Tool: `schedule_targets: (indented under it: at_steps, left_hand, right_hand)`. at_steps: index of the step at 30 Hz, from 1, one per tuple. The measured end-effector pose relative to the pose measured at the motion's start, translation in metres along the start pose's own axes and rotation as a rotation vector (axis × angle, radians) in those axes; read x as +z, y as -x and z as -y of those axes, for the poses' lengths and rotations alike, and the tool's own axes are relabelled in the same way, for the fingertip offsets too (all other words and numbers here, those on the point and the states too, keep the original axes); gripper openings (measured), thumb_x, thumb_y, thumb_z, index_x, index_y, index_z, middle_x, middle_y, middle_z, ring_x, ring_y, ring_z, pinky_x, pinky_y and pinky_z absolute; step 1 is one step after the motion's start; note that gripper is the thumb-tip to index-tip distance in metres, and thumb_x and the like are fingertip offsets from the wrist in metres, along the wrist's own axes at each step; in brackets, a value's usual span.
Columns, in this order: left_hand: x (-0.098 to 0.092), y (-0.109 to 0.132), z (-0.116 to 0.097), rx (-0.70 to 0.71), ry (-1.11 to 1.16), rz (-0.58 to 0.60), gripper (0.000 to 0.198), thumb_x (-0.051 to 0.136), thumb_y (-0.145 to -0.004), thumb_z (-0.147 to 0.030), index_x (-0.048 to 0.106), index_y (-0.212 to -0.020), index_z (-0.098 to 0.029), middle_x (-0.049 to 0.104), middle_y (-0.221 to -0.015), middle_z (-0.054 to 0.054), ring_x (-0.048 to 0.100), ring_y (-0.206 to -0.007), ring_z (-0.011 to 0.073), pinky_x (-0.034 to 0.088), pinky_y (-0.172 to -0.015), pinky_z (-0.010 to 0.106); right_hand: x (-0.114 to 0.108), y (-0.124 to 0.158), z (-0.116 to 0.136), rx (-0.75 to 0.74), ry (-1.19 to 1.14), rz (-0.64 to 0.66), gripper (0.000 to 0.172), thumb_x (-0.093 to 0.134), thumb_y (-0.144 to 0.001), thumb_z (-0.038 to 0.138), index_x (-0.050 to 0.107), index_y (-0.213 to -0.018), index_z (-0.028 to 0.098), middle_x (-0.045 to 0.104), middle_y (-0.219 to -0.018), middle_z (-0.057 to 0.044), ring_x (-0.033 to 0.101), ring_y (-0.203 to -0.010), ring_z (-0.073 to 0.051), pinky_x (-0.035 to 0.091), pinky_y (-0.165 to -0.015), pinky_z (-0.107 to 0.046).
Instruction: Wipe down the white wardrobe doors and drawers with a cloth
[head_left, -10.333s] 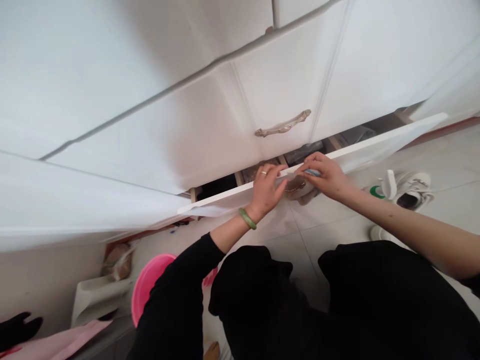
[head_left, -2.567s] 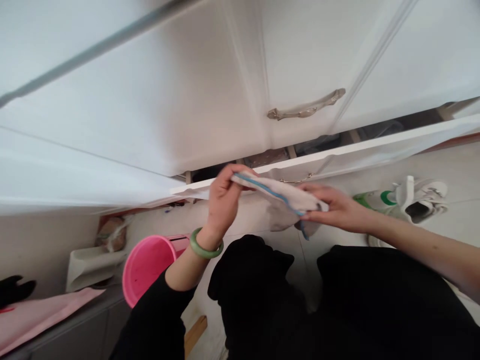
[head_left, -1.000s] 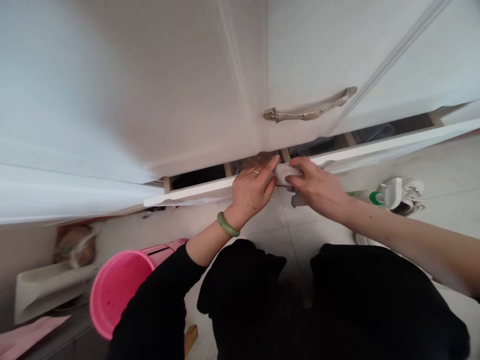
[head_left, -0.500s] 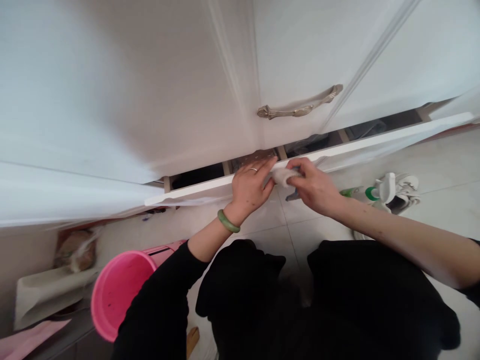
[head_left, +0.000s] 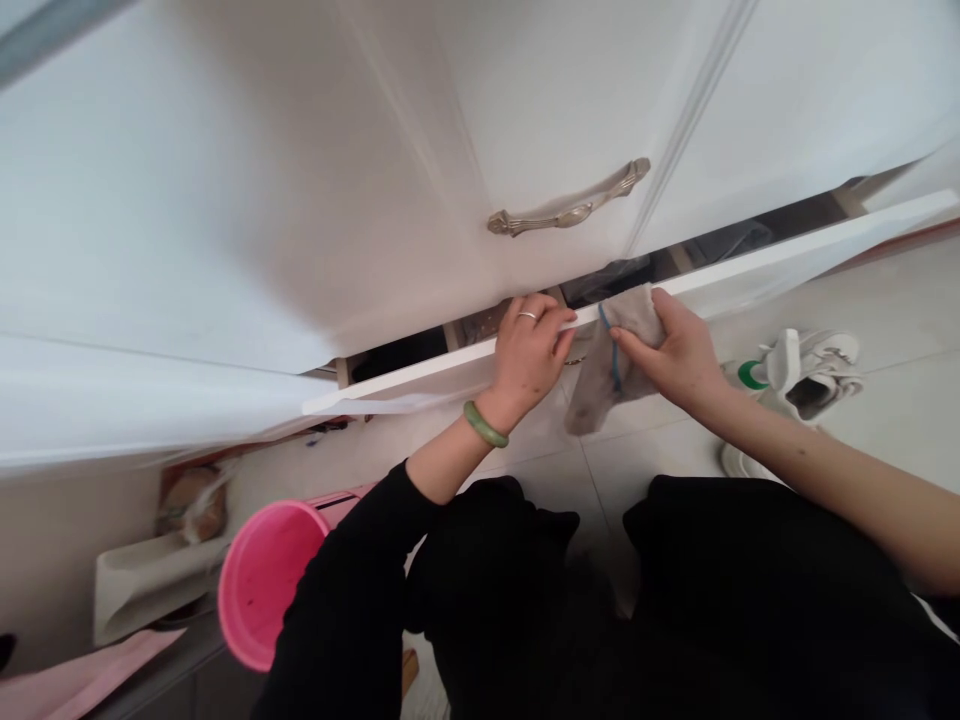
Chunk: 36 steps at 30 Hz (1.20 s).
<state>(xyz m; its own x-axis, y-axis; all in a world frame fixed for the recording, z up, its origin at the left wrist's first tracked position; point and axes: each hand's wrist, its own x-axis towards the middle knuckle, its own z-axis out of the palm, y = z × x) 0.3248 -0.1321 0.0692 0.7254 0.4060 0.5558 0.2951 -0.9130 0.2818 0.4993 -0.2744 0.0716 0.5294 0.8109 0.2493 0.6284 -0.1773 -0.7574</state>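
Observation:
My left hand (head_left: 531, 358) rests on the front edge of the open bottom drawer (head_left: 757, 268), fingers curled over its rim and a ring showing. My right hand (head_left: 677, 350) pinches a beige cloth with a blue stripe (head_left: 607, 372). The cloth hangs down over the drawer front, between my two hands. Dark folded things lie inside the drawer, mostly hidden by the drawer above. A green bangle (head_left: 484, 426) sits on my left wrist.
The white drawer above carries a metal handle (head_left: 568, 211). A pink bucket (head_left: 264, 582) stands at lower left beside a white container (head_left: 142, 588). White shoes (head_left: 814, 365) lie on the tiled floor at right. My black-clad knees fill the bottom.
The cloth, bunched small between both hands at the drawer edge, now hangs unfolded from my right hand. My left hand has let go of it and lies on the drawer rim.

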Motion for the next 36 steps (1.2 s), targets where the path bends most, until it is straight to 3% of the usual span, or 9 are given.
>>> schedule_targets:
  at_steps: [5,12,18,31,36]
  left_hand:
    - [0.002,0.002,-0.004,-0.016,-0.013,-0.008,0.012,0.063,-0.107,-0.023,0.074,-0.105,-0.021,0.071,-0.106,0.008,0.061,-0.098,0.0230,0.052,-0.089,0.037]
    - [-0.001,-0.001,-0.008,-0.047,-0.028,0.035,0.012,0.063,-0.104,-0.018,0.070,-0.095,-0.022,0.071,-0.101,0.006,0.063,-0.095,0.0224,0.052,-0.088,0.037]
    - [-0.002,0.002,-0.005,-0.075,0.050,0.047,0.015,0.062,-0.106,-0.021,0.072,-0.116,-0.023,0.069,-0.113,0.008,0.065,-0.104,0.0225,0.053,-0.093,0.037]
    - [-0.004,-0.006,-0.003,-0.073,0.066,0.095,0.012,0.063,-0.102,-0.015,0.069,-0.097,-0.024,0.070,-0.103,0.004,0.066,-0.099,0.0208,0.053,-0.090,0.035]
    - [-0.008,-0.001,0.005,-0.102,0.151,0.083,0.011,0.064,-0.106,-0.027,0.069,-0.116,-0.024,0.070,-0.114,0.006,0.066,-0.092,0.0182,0.056,-0.089,0.034]
  right_hand:
    - [0.002,-0.001,-0.002,-0.002,-0.009,0.026,0.026,0.069,-0.086,0.042,0.048,-0.086,0.026,0.065,-0.090,-0.007,0.064,-0.087,-0.028,0.052,-0.079,-0.042]
    - [0.001,-0.001,0.001,0.023,-0.023,0.037,0.022,0.069,-0.087,0.043,0.055,-0.090,0.026,0.069,-0.095,-0.009,0.067,-0.093,-0.031,0.055,-0.085,-0.047]
    - [0.003,0.002,-0.001,0.020,-0.031,0.014,0.019,0.070,-0.089,0.041,0.061,-0.097,0.026,0.073,-0.100,-0.008,0.068,-0.095,-0.030,0.056,-0.085,-0.045]
    - [-0.002,0.001,0.001,0.073,-0.037,0.050,0.020,0.071,-0.089,0.041,0.057,-0.090,0.026,0.069,-0.095,-0.008,0.066,-0.092,-0.030,0.054,-0.085,-0.046]
    - [-0.009,-0.007,0.010,-0.037,0.036,0.087,0.019,0.065,-0.090,0.044,0.058,-0.089,0.026,0.069,-0.106,-0.010,0.064,-0.096,-0.030,0.048,-0.081,-0.042]
